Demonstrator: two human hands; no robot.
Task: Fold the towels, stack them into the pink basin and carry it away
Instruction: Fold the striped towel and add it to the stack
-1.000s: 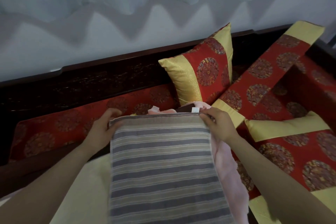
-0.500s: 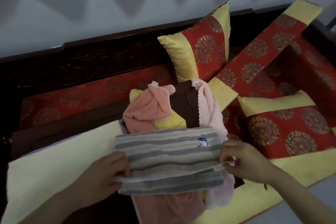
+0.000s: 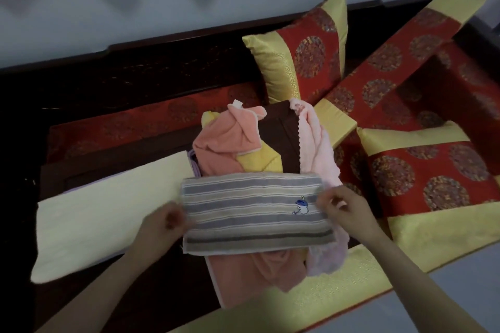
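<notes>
A grey and beige striped towel (image 3: 251,211), folded into a flat rectangle with a small blue embroidered figure, lies on a heap of loose towels. My left hand (image 3: 165,227) rests at its left edge with fingers curled on the fabric. My right hand (image 3: 343,208) touches its right edge, fingers bent. Behind it lie a salmon towel (image 3: 221,143), a yellow towel (image 3: 259,162), a dark brown cloth (image 3: 281,130) and a pale pink towel (image 3: 316,140). A cream towel (image 3: 102,213) lies spread flat at the left. No pink basin is in view.
Red and gold cushions surround the heap: one upright pillow (image 3: 303,54) at the back, a long one (image 3: 400,62) leaning at the right, another (image 3: 433,170) lying at the right. A dark wooden backrest (image 3: 135,62) runs behind. Pale wall above.
The striped towel, held up full length a second ago, has been folded down into a short rectangle and laid on the heap. Both hands came down to its side edges.
</notes>
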